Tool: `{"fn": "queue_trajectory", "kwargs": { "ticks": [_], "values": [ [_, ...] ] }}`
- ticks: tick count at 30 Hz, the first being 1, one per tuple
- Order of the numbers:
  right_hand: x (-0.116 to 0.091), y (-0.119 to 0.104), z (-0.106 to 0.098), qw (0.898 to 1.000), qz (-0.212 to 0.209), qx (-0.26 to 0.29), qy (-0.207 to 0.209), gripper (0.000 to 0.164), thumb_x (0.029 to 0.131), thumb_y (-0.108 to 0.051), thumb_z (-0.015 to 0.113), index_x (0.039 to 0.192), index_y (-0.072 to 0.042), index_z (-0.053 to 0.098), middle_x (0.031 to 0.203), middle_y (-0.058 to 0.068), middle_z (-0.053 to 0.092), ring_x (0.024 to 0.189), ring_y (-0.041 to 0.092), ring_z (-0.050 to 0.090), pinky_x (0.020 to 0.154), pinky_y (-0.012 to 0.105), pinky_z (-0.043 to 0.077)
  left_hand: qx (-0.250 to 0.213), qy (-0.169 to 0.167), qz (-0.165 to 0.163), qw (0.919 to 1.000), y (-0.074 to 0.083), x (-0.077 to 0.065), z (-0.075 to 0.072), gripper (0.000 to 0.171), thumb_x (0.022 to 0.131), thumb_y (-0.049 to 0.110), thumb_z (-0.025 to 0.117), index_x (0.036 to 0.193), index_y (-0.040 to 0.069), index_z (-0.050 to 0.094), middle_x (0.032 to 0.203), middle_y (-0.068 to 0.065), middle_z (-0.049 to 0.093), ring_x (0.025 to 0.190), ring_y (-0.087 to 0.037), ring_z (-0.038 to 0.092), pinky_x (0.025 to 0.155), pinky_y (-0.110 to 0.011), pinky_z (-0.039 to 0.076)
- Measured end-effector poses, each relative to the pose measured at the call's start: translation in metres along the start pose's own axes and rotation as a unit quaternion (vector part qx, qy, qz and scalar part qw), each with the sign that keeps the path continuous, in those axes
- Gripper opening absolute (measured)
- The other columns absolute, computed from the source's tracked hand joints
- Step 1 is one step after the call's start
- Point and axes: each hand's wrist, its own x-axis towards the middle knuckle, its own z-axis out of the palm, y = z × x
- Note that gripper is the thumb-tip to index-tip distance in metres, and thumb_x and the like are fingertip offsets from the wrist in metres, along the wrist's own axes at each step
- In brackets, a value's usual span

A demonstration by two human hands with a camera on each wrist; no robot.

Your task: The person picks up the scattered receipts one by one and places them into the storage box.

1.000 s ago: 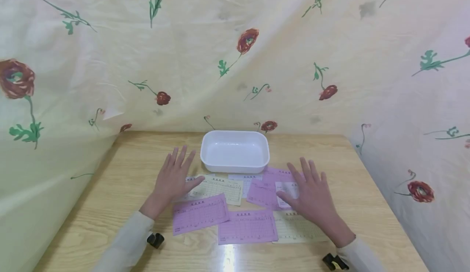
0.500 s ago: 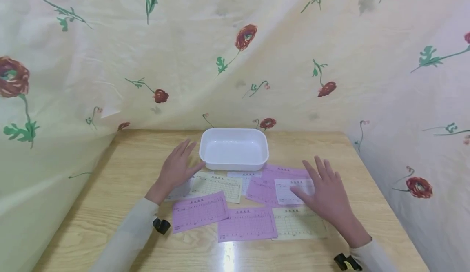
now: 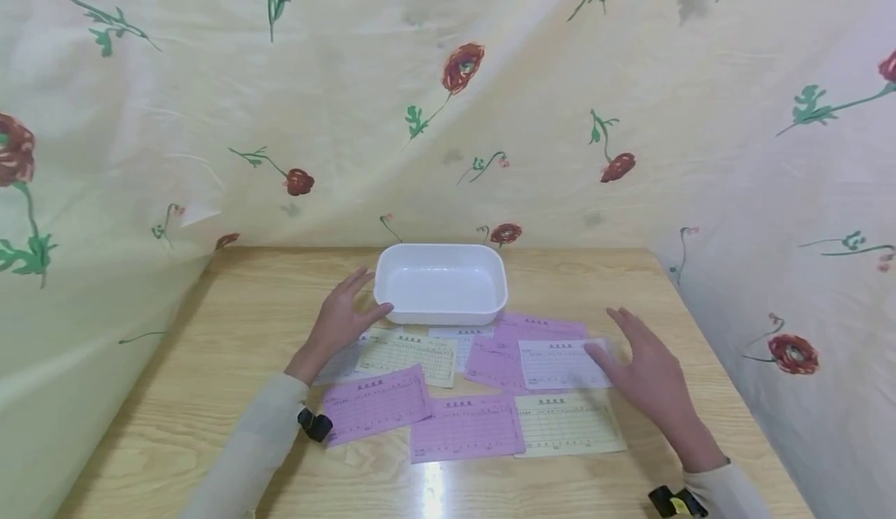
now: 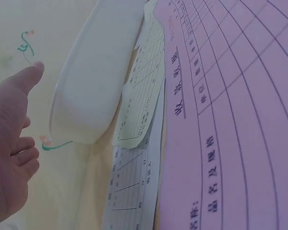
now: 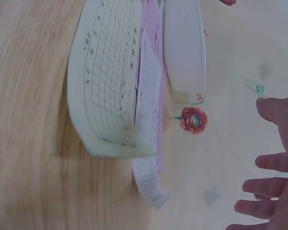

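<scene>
Flowered cloth [image 3: 350, 99] behind wooden table [image 3: 266, 293]. Paper slips [image 3: 469, 429] midway between left and right edges; likely light, limp, easily creased; best pinched by free corners. Left hand [image 3: 341, 318], right hand [image 3: 652, 371] relaxed, grasping nothing.

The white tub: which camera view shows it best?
The head view: there the white tub shows almost whole, open top and inside. Both wrist views show only part of it, cut off at the top.

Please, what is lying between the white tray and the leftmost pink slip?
A pale yellow slip lies there, partly over a white slip; the head and left wrist views show this.
</scene>
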Motion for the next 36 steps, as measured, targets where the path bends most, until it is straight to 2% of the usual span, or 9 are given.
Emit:
{"fn": "queue_trajectory", "kwargs": {
  "ticks": [5,11,19,27,30,36],
  "values": [
    [-0.001,0.015,-0.002,0.998,0.041,0.046,0.003,0.072,0.098,-0.046,0.066,0.148,0.001,0.048,0.144,0.035,0.051,0.125,0.058,0.051,0.093,0.072,0.046,-0.043,0.007,-0.004,0.9991,-0.006,0.004,0.007,0.081,0.088,0.051,0.077,0.149,0.005,0.050,0.161,-0.016,0.041,0.148,-0.039,0.036,0.120,-0.058,0.032],
    [0.000,0.030,0.000,0.992,0.083,0.092,-0.011,0.072,0.097,-0.045,0.069,0.149,0.002,0.048,0.144,0.034,0.051,0.125,0.054,0.054,0.092,0.065,0.054,-0.064,0.015,0.000,0.9979,-0.008,0.006,0.013,0.079,0.085,0.045,0.082,0.146,0.003,0.053,0.157,-0.016,0.046,0.147,-0.037,0.040,0.120,-0.055,0.034],
    [-0.001,0.047,0.006,0.984,0.127,0.114,-0.046,0.076,0.098,-0.049,0.065,0.151,0.002,0.045,0.143,0.036,0.051,0.121,0.056,0.057,0.085,0.060,0.059,-0.079,0.004,-0.002,0.9969,-0.007,0.005,0.016,0.079,0.084,0.043,0.083,0.145,0.002,0.054,0.158,-0.013,0.045,0.147,-0.035,0.039,0.121,-0.053,0.034],
    [0.002,0.060,0.012,0.974,0.166,0.125,-0.091,0.081,0.096,-0.056,0.065,0.152,-0.001,0.045,0.150,0.031,0.048,0.129,0.052,0.053,0.092,0.059,0.056,-0.084,-0.004,-0.014,0.9964,-0.007,0.005,0.016,0.082,0.084,0.043,0.083,0.148,0.003,0.051,0.160,-0.010,0.042,0.149,-0.033,0.037,0.121,-0.050,0.034],
    [0.003,0.064,0.015,0.972,0.174,0.126,-0.099,0.081,0.094,-0.055,0.069,0.150,-0.002,0.047,0.149,0.028,0.050,0.128,0.049,0.056,0.092,0.056,0.056,-0.083,-0.007,-0.019,0.9963,-0.007,0.005,0.015,0.084,0.084,0.044,0.083,0.149,0.003,0.049,0.160,-0.010,0.041,0.149,-0.034,0.036,0.120,-0.051,0.034],
    [0.005,0.069,0.020,0.975,0.157,0.124,-0.092,0.077,0.092,-0.052,0.073,0.145,0.000,0.052,0.136,0.028,0.061,0.119,0.047,0.063,0.091,0.055,0.057,-0.092,-0.007,-0.022,0.9954,-0.008,0.006,0.015,0.085,0.083,0.043,0.084,0.149,0.004,0.050,0.160,-0.010,0.042,0.148,-0.034,0.037,0.120,-0.052,0.035]
  ]
}}
